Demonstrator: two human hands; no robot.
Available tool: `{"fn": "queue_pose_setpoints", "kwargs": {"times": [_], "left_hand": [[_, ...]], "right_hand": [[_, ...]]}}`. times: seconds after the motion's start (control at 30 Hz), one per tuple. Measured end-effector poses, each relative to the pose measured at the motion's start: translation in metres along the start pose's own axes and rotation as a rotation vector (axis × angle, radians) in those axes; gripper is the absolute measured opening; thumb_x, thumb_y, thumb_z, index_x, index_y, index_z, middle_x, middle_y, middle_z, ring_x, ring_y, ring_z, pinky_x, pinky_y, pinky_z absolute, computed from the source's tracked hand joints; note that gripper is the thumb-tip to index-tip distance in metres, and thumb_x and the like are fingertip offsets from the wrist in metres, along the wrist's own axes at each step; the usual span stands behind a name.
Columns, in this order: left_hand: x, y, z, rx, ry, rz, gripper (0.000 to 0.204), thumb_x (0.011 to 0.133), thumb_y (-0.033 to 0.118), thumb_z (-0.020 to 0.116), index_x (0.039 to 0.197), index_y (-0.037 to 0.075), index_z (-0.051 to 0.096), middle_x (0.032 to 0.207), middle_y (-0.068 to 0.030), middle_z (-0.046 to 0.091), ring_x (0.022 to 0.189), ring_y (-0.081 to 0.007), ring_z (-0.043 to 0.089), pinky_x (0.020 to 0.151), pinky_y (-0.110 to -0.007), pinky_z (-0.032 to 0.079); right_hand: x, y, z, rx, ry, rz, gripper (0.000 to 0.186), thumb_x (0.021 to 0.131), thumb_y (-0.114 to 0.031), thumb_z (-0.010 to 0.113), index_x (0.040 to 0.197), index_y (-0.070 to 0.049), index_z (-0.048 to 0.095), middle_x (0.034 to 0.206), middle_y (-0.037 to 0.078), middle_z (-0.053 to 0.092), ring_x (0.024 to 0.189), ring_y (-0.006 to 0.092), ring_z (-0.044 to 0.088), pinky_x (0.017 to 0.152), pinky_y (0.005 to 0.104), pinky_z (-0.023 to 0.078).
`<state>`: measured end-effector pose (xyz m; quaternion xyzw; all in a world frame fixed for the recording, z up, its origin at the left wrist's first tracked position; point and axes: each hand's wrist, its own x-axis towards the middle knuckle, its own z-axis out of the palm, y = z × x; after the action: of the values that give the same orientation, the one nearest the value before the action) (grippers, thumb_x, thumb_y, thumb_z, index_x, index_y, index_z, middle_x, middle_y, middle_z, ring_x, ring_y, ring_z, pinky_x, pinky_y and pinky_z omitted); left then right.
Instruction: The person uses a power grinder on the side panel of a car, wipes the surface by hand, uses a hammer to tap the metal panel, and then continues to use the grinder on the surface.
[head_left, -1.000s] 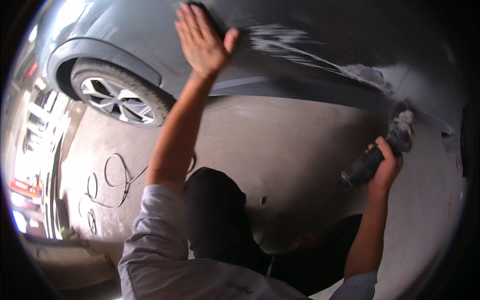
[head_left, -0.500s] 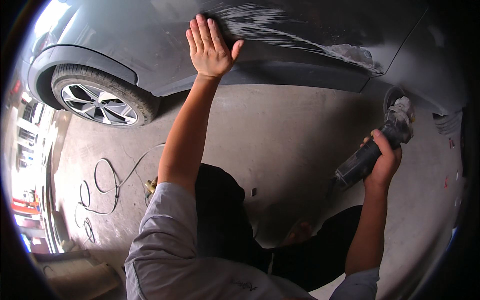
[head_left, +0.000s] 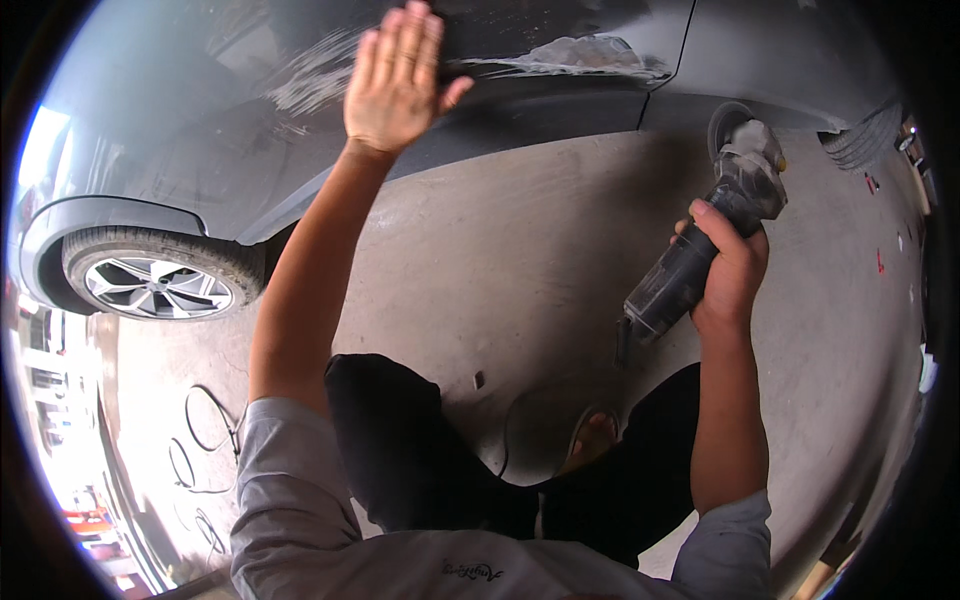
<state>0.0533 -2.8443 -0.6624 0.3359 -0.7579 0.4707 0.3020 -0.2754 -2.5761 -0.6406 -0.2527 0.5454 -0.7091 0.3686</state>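
Left hand (head_left: 388,105) slid rightward along grey car panel (head_left: 220,130), now amid white scrapes (head_left: 312,75), flat and gripping nothing, so palm covers damaged stretch itself; right hand (head_left: 733,268) clasps angle grinder (head_left: 678,275) near dark sill (head_left: 540,115), well right of palm

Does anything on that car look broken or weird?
Yes, it looks damaged. The grey car has a pale, uneven patch low on its side, right of the left hand, and whitish streaks left of that hand. They look odd because the grey around them is darker and smoother.
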Motion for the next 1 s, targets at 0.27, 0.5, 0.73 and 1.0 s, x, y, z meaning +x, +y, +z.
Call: {"fn": "queue_pose_setpoints", "kwargs": {"times": [0.27,0.5,0.73,1.0], "left_hand": [[-0.047,0.119,-0.104,-0.815,-1.223,-0.112,0.110,0.092,0.056,0.082,0.173,0.008,0.026,0.180,-0.0204,0.020,0.168,-0.0409,0.010,0.137,-0.056,0.010],[-0.060,0.130,-0.183,-1.379,-0.926,-0.715,0.102,0.078,0.032,0.088,0.158,-0.004,0.036,0.154,-0.0269,0.052,0.149,-0.0457,0.042,0.126,-0.055,0.030],[-0.105,0.065,-0.187,-1.613,-0.802,-1.116,0.081,0.086,0.020,0.085,0.151,0.000,0.042,0.138,-0.0205,0.065,0.129,-0.0341,0.065,0.109,-0.043,0.052],[-0.135,0.008,-0.200,-1.746,-0.559,-1.202,0.081,0.086,0.013,0.087,0.152,0.000,0.041,0.141,-0.0160,0.063,0.133,-0.0274,0.060,0.112,-0.040,0.049]], "right_hand": [[0.018,0.058,0.019,-0.156,-0.073,-0.311,0.026,0.088,-0.006,0.082,0.107,-0.003,0.065,0.093,0.005,0.069,0.086,0.0175,0.067,0.085,0.0341,0.053],[-0.039,0.107,0.129,-0.282,-0.370,-0.335,0.072,0.081,-0.018,0.090,0.140,0.003,0.054,0.125,0.021,0.070,0.114,0.0343,0.070,0.101,0.0462,0.053],[-0.091,0.117,0.220,-0.308,-0.376,-0.485,0.063,0.080,-0.017,0.089,0.127,0.000,0.051,0.110,0.021,0.074,0.099,0.0382,0.075,0.089,0.0472,0.058],[-0.133,0.118,0.285,-0.355,-0.389,-0.579,0.069,0.079,-0.016,0.089,0.131,0.000,0.046,0.114,0.022,0.073,0.100,0.0410,0.075,0.088,0.0482,0.060]]}}
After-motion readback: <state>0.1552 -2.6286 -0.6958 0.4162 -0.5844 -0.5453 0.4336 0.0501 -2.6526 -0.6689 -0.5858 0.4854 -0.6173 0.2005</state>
